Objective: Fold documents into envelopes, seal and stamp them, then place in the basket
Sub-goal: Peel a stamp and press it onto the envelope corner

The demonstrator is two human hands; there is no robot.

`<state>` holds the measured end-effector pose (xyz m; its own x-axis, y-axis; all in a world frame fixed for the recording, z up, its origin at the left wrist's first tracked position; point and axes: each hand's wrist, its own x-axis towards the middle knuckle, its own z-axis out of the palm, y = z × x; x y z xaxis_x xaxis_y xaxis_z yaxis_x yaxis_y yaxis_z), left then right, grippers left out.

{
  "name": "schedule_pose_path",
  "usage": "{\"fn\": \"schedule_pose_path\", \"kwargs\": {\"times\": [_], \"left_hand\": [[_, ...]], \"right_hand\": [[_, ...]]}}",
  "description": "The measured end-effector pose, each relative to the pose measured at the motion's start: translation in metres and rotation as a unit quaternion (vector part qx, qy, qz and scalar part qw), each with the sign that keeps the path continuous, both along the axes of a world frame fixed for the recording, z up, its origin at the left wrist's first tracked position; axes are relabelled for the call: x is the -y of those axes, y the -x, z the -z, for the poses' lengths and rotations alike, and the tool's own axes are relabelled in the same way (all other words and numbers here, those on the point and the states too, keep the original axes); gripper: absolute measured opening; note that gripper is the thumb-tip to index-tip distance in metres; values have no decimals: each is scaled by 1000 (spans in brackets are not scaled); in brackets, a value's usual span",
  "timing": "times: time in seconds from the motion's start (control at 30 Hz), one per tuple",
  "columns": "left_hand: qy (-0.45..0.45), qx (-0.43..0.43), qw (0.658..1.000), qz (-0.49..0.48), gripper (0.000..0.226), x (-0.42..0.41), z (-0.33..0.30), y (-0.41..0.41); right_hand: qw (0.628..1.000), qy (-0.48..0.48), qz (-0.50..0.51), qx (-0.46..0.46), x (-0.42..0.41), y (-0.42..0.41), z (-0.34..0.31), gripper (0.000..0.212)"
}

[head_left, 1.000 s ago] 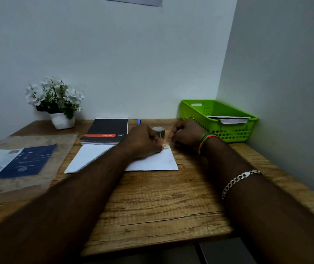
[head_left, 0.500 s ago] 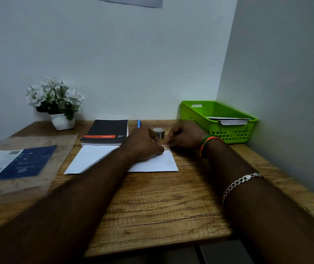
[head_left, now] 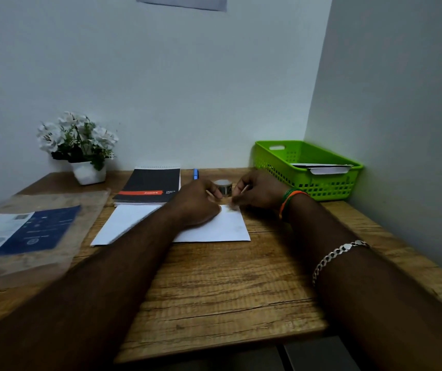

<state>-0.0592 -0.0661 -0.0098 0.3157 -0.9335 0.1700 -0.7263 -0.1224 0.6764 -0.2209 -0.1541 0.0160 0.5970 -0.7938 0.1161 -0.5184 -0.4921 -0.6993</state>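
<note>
At the left edge of the wooden counter (head_left: 214, 290) lies a clear plastic sleeve (head_left: 35, 234) with a blue and white paper inside. Behind it, in the back left corner, stands a small white pot of white flowers (head_left: 80, 145). Next comes a black notebook (head_left: 150, 187) with a red stripe, near the back edge, and a blue pen (head_left: 195, 174) lies just beside it.

In the middle of the counter lies the white envelope (head_left: 214, 228), flat, with its long side toward the person. The left hand (head_left: 197, 203) rests on the envelope, its grip curled together over the paper. A small roll of stamps (head_left: 223, 186) stands just behind the two hands. The right hand (head_left: 260, 190) sits at the envelope's back right corner, and its fingertips (head_left: 234, 206) pinch down there on something tiny (too small and blurry to tell what). That arm wears orange and green bands at the wrist and a silver chain farther up.

In the back right corner, against the wall, is the green basket (head_left: 321, 183). White envelopes already lie inside it.
</note>
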Motion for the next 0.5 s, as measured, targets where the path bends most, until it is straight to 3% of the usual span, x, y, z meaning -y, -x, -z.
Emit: {"fn": "schedule_pose_path", "kwargs": {"times": [0.33, 0.5], "left_hand": [[20, 10, 1000, 13, 30, -2, 1, 2], [20, 11, 1000, 14, 27, -4, 0, 3]], "right_hand": [[997, -77, -14, -1, -1, 9, -8, 29], [999, -48, 10, 17, -2, 2, 1, 27]]}}
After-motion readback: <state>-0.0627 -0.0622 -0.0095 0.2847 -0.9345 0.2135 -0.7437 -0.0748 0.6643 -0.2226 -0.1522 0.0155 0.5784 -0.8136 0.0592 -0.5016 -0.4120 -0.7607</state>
